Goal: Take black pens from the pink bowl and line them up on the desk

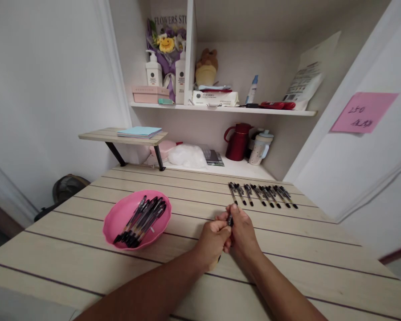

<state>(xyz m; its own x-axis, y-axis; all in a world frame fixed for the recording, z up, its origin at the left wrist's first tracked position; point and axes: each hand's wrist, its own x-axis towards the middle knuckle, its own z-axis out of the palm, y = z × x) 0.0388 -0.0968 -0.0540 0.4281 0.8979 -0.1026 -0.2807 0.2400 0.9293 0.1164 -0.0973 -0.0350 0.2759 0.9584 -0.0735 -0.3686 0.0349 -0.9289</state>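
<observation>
**Gripping one pen in both hands over the slatted table**

Holding a dark pen [230,220] between them, the left hand [212,240] and right hand [243,236] meet near the middle of the wooden table [321,249]. Both are closed around it, fingers curled tight and knuckles touching, so only the pen's top end shows above the fists. Whether a cap is on or coming off cannot be told.

The pen looks light, stiff and slim, with a smooth plastic barrel that could slip between fingertips; a firm pinch on the barrel with one hand and near the end with the other seems the surest hold. It is unlikely to break under ordinary pressure.

Both forearms reach in from the near edge and converge, wrists roughly level, with the hands just above the tabletop.

To the left sits a pink bowl [113,218] holding a heap of similar pens [143,218]. Farther off, to the right, a row of pens [262,195] lies side by side on the table, tips pointing toward the near side. Shelves behind hold a red jug [238,141] and bottles.
</observation>
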